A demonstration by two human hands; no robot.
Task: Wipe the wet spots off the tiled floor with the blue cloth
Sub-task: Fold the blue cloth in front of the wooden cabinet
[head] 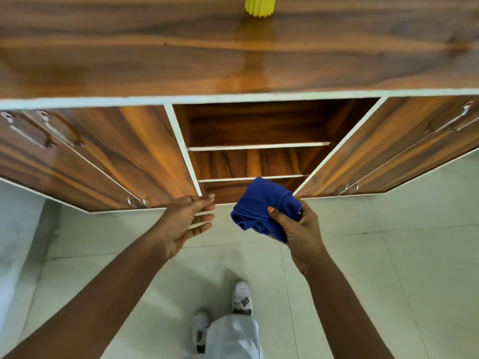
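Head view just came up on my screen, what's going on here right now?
A person stands on the tiled floor facing a wooden cabinet with open shelves in the middle. The right hand holds a bunched blue cloth up in the air, fingers curled round it. The left hand is open beside it, touching nothing. The cloth is not yet on the floor, so wiping hasn't begun. I can't clearly make out wet spots from here. A yellow object sits on the cabinet top.
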